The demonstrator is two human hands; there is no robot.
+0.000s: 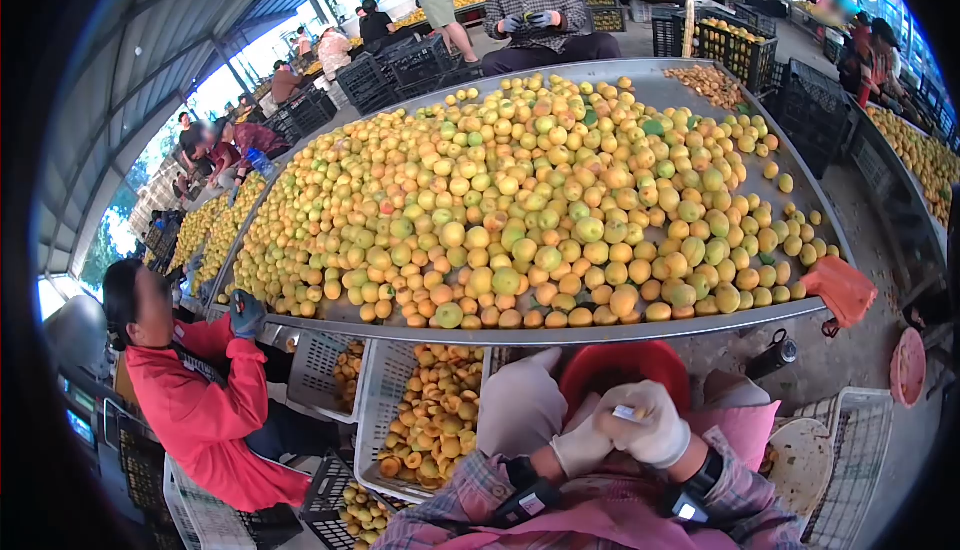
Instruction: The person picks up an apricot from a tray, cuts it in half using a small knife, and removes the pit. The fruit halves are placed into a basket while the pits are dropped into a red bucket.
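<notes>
My left hand (583, 447) and my right hand (652, 428), both in white gloves, are together above my lap. Their fingers are closed and touch each other. A small pale rectangular piece (628, 413) shows at the fingers of the right hand; what else they grip is hidden. Just beyond my hands, between my knees, is a red basin (625, 370), its inside partly covered. In front stands a metal-rimmed table (560, 334) with a wide heap of yellow-orange apricots (500, 220). At my left a white crate (372, 430) holds halved apricots (432, 415).
A co-worker in a red top (205, 400) sits at the left, a gloved hand at the table corner. Another person (535, 15) sits across the table. An orange bag (842, 290) hangs at the right corner. A black bottle (773, 355) and white crate (860, 460) are at my right.
</notes>
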